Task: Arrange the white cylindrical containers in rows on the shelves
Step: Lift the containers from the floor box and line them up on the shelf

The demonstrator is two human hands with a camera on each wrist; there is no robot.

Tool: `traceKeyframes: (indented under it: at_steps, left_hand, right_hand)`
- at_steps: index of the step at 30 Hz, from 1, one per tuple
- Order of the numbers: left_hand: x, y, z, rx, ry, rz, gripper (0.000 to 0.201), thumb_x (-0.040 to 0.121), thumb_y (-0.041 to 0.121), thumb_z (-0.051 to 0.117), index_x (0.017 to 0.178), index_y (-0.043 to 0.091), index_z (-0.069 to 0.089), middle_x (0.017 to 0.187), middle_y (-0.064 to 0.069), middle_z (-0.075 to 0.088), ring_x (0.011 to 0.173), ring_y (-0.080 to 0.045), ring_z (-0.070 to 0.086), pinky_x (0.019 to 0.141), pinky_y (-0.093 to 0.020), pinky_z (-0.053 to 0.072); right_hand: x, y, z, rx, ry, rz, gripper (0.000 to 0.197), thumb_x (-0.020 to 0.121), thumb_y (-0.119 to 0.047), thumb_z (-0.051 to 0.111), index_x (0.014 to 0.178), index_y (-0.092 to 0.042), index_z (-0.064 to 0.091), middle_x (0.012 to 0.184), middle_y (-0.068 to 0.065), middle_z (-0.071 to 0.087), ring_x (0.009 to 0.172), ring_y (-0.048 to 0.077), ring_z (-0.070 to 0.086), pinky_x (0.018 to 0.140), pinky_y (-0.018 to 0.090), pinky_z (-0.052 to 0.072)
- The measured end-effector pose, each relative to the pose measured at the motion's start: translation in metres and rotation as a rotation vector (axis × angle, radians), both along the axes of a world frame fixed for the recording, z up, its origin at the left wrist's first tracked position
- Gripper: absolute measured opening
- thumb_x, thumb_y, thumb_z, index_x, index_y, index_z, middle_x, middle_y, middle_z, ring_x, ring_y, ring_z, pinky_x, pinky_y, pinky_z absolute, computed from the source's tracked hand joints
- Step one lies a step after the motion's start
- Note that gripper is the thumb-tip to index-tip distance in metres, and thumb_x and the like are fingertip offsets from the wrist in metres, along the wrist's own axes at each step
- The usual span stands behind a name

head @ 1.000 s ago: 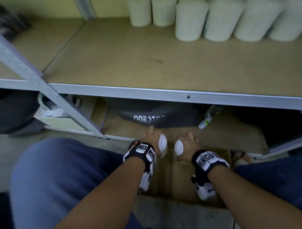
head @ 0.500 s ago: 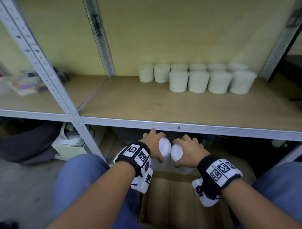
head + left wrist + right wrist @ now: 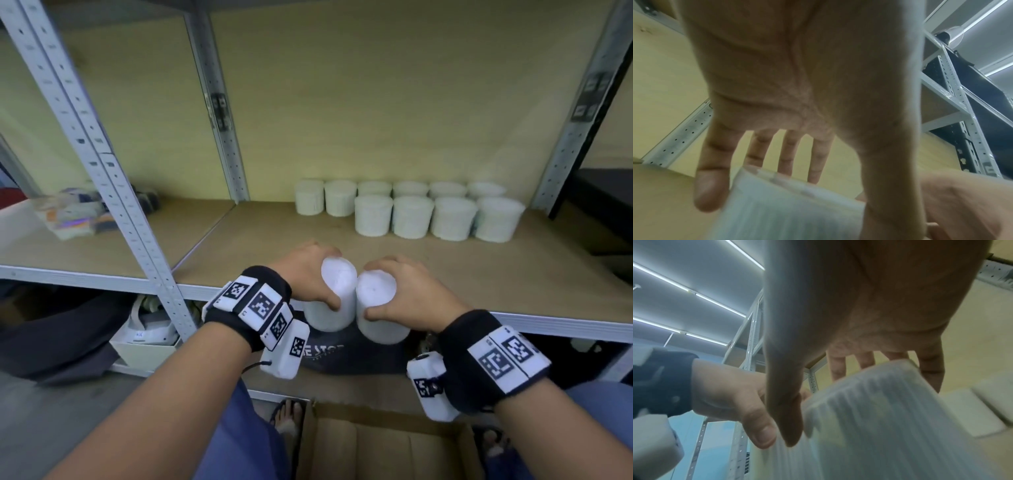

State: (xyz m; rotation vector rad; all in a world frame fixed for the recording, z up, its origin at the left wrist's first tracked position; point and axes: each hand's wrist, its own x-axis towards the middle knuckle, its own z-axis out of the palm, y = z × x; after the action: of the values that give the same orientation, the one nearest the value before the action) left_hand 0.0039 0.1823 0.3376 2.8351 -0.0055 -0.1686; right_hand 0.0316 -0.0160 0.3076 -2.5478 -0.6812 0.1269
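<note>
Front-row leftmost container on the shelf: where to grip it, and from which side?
Grip the front-left container around its upper wall, from above and the front. It stands upright, its left and front sides are free, while a neighbour crowds its right and the back row sits close behind. Both hands are occupied.

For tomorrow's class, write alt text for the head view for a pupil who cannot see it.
Two hands, the left hand and the right hand, each hold a white tub side by side at the shelf's front edge. Ten more tubs stand in two rows at the back right, above an open cardboard box.
</note>
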Motion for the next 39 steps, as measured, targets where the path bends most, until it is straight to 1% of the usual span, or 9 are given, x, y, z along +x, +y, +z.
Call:
traceKeyframes:
  at_steps: [3,6,10,15,22,27,31,36,39]
  left_hand:
    - [0.012,0.002,0.006,-0.024,-0.019,0.028,0.09,0.061,0.039,0.083,0.139,0.03,0.041,0.126,-0.001,0.042,0.117,-0.022,0.047,0.089,-0.029,0.044]
    - [0.024,0.003,0.007,-0.039,-0.035,0.052,0.091,0.06,0.04,0.083,0.141,0.029,0.041,0.131,-0.002,0.041,0.121,-0.022,0.046,0.097,-0.034,0.045]
    - [0.041,0.005,0.002,-0.048,-0.045,0.08,0.091,0.061,0.041,0.083,0.141,0.026,0.042,0.135,-0.003,0.041,0.125,-0.023,0.045,0.101,-0.033,0.042]
    - [0.056,0.009,-0.012,-0.038,-0.011,0.103,0.09,0.063,0.043,0.081,0.141,0.023,0.041,0.143,-0.003,0.041,0.131,-0.023,0.041,0.106,-0.035,0.039]
    - [0.061,0.013,-0.022,-0.063,-0.02,0.115,0.09,0.064,0.046,0.079,0.142,0.028,0.037,0.142,0.0,0.04,0.13,-0.024,0.039,0.105,-0.039,0.039]
    - [0.055,0.009,-0.02,-0.042,0.019,0.101,0.092,0.07,0.045,0.076,0.146,0.028,0.029,0.149,0.0,0.025,0.136,-0.028,0.028,0.109,-0.042,0.033]
    - [0.043,0.006,-0.011,-0.044,-0.051,0.09,0.086,0.073,0.045,0.075,0.144,0.029,0.031,0.148,0.001,0.022,0.135,-0.028,0.02,0.108,-0.043,0.031]
    - [0.027,0.004,-0.005,-0.032,-0.151,0.056,0.043,0.083,0.035,0.067,0.124,0.026,0.055,0.129,0.001,0.049,0.123,-0.019,0.04,0.098,-0.03,0.038]
    - [0.019,0.001,-0.01,-0.069,-0.177,0.075,0.027,0.086,0.022,0.064,0.113,0.021,0.063,0.123,0.0,0.057,0.115,-0.015,0.05,0.087,-0.022,0.038]
  right_hand:
    - [0.015,0.002,0.006,0.05,-0.018,-0.014,0.071,0.049,-0.053,0.069,0.118,-0.042,0.056,0.121,-0.013,0.052,0.117,0.02,0.047,0.097,0.041,0.045]
    - [0.032,0.005,0.005,0.085,-0.036,-0.027,0.071,0.047,-0.055,0.068,0.116,-0.041,0.06,0.114,-0.014,0.053,0.114,0.02,0.05,0.095,0.041,0.046]
    - [0.053,0.009,0.001,0.101,-0.041,-0.064,0.068,0.053,-0.046,0.076,0.119,-0.036,0.062,0.123,-0.007,0.054,0.118,0.02,0.049,0.099,0.04,0.045]
    - [0.074,0.015,-0.01,0.072,-0.004,-0.084,0.069,0.058,-0.051,0.075,0.123,-0.034,0.061,0.127,-0.004,0.052,0.121,0.024,0.047,0.103,0.045,0.042]
    - [0.078,0.016,-0.018,0.064,-0.01,-0.083,0.065,0.071,-0.045,0.074,0.131,-0.033,0.052,0.144,-0.003,0.038,0.136,0.024,0.03,0.113,0.043,0.03]
    - [0.07,0.012,-0.01,0.005,-0.049,-0.078,0.076,0.07,-0.061,0.069,0.138,-0.039,0.043,0.157,-0.004,0.023,0.147,0.028,0.01,0.117,0.051,0.017]
    - [0.058,0.006,-0.001,0.036,-0.111,-0.101,0.059,0.074,-0.055,0.066,0.129,-0.038,0.053,0.146,-0.008,0.038,0.136,0.024,0.025,0.112,0.045,0.027]
    - [0.05,-0.006,0.006,-0.002,-0.11,-0.045,0.034,0.079,-0.03,0.068,0.112,-0.023,0.067,0.121,-0.002,0.059,0.12,0.018,0.05,0.096,0.024,0.038]
    - [0.048,-0.006,0.007,-0.011,-0.108,-0.074,0.026,0.082,-0.024,0.068,0.107,-0.02,0.07,0.121,-0.001,0.063,0.118,0.015,0.053,0.092,0.022,0.039]
